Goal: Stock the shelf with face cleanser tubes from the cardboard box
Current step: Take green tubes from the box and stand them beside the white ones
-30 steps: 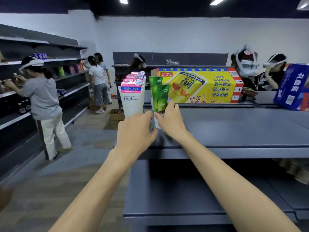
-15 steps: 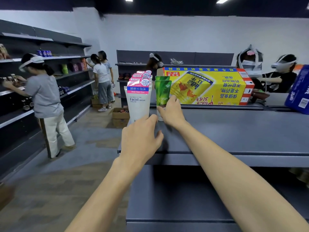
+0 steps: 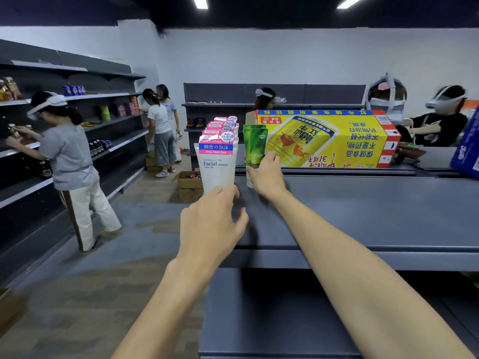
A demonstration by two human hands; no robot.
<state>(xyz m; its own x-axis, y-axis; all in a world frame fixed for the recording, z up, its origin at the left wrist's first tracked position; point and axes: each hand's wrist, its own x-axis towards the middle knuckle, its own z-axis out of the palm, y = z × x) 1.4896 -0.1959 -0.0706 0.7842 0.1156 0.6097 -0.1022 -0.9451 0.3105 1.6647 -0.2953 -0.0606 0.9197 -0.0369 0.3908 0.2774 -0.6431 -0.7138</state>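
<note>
A row of white facial cleanser tubes (image 3: 217,164) with pink and blue labels stands on the grey top shelf (image 3: 363,211) at its left end. Just right of them stand green tubes (image 3: 255,145), one behind the other. My right hand (image 3: 267,176) grips the lower part of the front green tube, which stands upright on the shelf. My left hand (image 3: 211,224) hovers in front of the white tubes, fingers apart, holding nothing. The cardboard box with the stock is not identifiable.
A big yellow drinks carton (image 3: 324,139) lies behind the tubes, a blue pack (image 3: 466,146) at the far right. A lower shelf (image 3: 272,314) juts out beneath. Several people work at the left shelving (image 3: 77,151) and behind the unit. A small cardboard box (image 3: 188,181) sits on the aisle floor.
My left hand has drawn back from the green tube toward me and opened. My right hand has stayed on the green tube and set it back beside the white row.
</note>
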